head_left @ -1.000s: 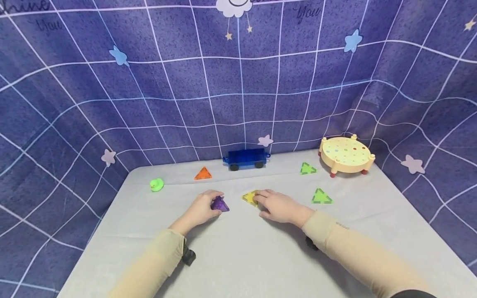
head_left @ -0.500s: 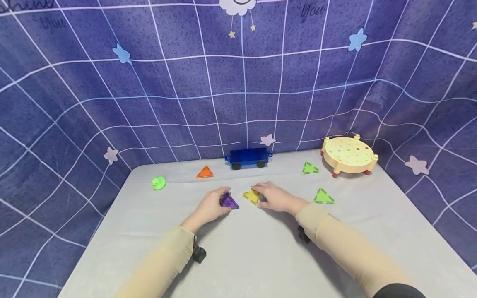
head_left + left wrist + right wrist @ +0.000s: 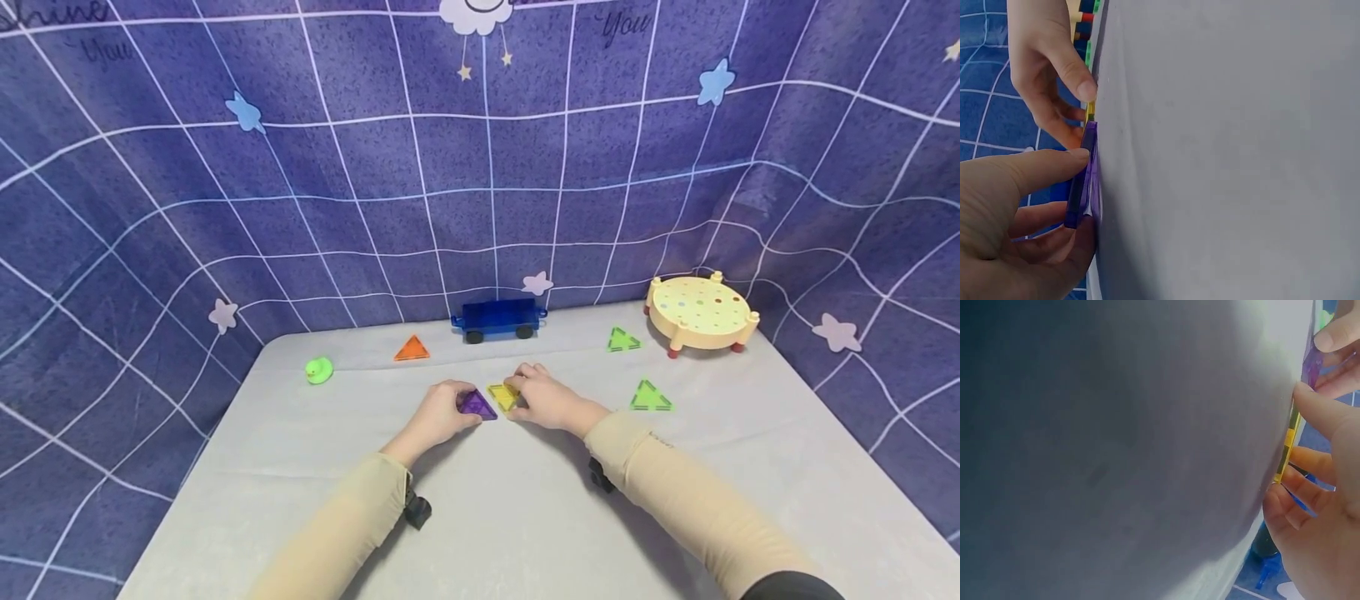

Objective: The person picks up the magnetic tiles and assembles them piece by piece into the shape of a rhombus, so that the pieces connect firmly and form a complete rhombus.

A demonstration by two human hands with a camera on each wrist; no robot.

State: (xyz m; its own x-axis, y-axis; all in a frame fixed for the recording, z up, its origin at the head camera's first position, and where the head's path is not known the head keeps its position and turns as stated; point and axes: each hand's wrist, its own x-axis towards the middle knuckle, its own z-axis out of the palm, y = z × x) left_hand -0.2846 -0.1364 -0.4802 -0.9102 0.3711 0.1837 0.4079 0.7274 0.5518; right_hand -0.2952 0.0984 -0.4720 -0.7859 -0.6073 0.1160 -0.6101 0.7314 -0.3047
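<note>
My left hand pinches a translucent purple triangular magnetic tile between thumb and fingers. In the left wrist view, this purple tile leans slightly, its edge facing the camera. Just to its right lies a yellow magnetic tile, gripped along its right side by my right hand, whose fingers cover part of it. The right wrist view has the yellow tile edge-on at the tabletop, thumb at one end and fingers at the other. A narrow strip of table separates the two tiles in the head view.
Behind the hands stand an orange triangle tile and a blue wheeled car base. Two green triangle tiles lie to the right, near a small cream round table toy. A green duck sits at left.
My left hand has carried the purple tile rightward, close to the yellow one. The right hand has shifted slightly left, its grip on the yellow tile adjusted.
</note>
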